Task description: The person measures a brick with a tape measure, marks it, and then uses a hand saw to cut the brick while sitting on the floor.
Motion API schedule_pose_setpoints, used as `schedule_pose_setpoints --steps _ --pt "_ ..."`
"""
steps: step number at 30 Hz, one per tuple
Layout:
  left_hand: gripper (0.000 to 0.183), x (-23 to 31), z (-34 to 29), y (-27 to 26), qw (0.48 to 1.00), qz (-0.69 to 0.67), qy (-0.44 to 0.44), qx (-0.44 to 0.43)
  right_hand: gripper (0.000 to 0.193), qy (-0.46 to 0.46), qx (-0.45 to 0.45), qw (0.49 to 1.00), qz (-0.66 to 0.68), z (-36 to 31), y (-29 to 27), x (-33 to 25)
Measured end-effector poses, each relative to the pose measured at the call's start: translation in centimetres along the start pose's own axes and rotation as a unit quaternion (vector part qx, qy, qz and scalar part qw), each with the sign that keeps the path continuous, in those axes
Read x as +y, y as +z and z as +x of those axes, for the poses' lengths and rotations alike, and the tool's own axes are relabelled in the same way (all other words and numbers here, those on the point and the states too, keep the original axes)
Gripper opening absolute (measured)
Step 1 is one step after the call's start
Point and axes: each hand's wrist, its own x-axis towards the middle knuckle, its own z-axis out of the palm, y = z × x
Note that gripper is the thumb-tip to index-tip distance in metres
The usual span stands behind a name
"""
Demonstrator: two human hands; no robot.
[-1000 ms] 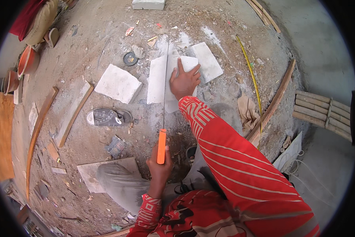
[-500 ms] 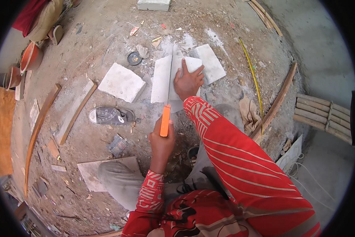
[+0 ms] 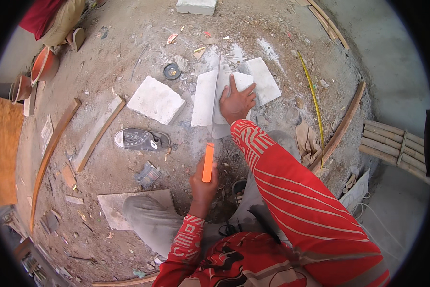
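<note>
My left hand [image 3: 204, 186] is closed round the orange handle of a handsaw [image 3: 208, 162]. The long thin blade points away from me and lies across a white lightweight block [image 3: 206, 98], along a line left of my other hand. My right hand [image 3: 237, 103] rests flat on the block, fingers spread, just right of the blade. Another white slab [image 3: 262, 83] adjoins it at the right. A separate white block [image 3: 156, 100] lies to the left. How deep the blade sits in the block I cannot tell.
A grey sneaker [image 3: 142, 139], a black round lid [image 3: 172, 71] and wooden strips [image 3: 52, 148] lie on the dirt at left. A yellow measuring tape [image 3: 312, 95] stretches along the right, near bamboo poles [image 3: 392, 143]. Orange buckets [image 3: 45, 65] stand near another person [image 3: 64, 21].
My left hand has drawn the saw back toward me, so the handle is farther from the block. My right hand stays on the block. The whole view has shifted slightly.
</note>
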Motion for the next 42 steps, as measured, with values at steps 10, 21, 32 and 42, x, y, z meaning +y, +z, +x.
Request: schedule_pose_setpoints --steps 10,21,32,42 --pt "0.03 2.8 5.8 1.2 0.998 -0.024 0.043 0.033 0.049 -0.002 -0.018 1.0 -0.009 0.7 -0.3 -1.1" --pt "0.039 0.8 1.4 0.2 0.999 0.01 0.041 0.013 0.05 0.0 -0.021 0.999 -0.025 0.1 0.1 -0.4" --pt "0.04 0.4 1.5 -0.5 0.999 -0.039 -0.028 -0.007 0.052 -0.031 -0.024 0.999 -0.029 -0.2 0.5 -0.4" --pt "0.04 -1.5 -3.2 -2.5 0.997 -0.071 0.013 0.033 0.054 -0.022 -0.052 0.997 -0.051 -0.2 0.1 -0.6"
